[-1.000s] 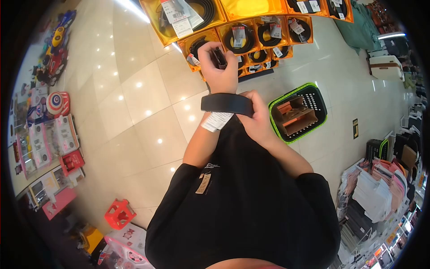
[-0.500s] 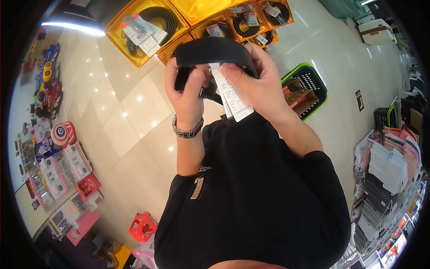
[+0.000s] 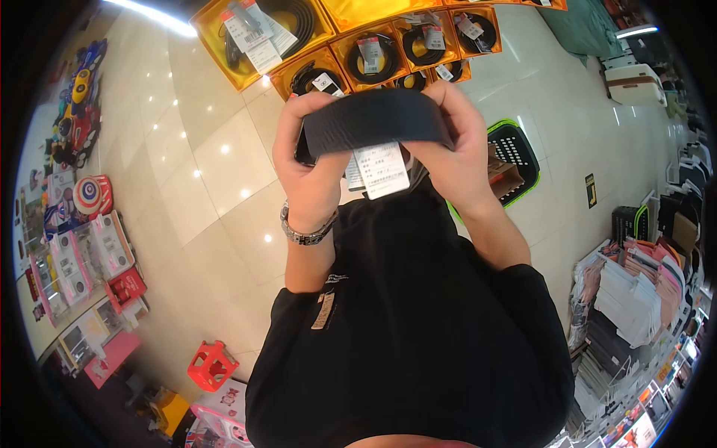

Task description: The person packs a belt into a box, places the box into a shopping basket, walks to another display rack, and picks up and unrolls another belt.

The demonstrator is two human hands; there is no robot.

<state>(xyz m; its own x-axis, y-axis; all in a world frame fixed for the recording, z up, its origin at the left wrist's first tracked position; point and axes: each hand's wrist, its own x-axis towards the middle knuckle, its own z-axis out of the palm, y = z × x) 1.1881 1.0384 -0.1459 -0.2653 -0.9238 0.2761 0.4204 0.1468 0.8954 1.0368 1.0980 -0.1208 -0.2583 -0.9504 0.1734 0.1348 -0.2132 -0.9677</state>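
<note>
A coiled black belt (image 3: 377,123) is held up in front of my chest, its broad outer face turned toward me. My left hand (image 3: 308,168) is wrapped round the coil's left side, and a metal-link watch (image 3: 308,228) sits on that wrist. Round the other side closes my right hand (image 3: 457,160), its thumb underneath. White printed tags (image 3: 385,175) hang below the belt between my two thumbs. The buckle is hidden behind the strap and fingers. Just beyond lie gold-lined boxes (image 3: 340,51) with more coiled belts (image 3: 373,63) and tags in them.
On the floor to the right stands a black shopping basket (image 3: 515,153) with a green rim, holding a brown carton (image 3: 504,179). A red stool (image 3: 211,366) is at lower left. Toy shelves line the left; stacked folded goods (image 3: 627,299) fill the right.
The belt has turned so its broad face shows more, and sits slightly lower. My right thumb has left the tags and moved under the strap. The view has shifted, showing more boxes.
</note>
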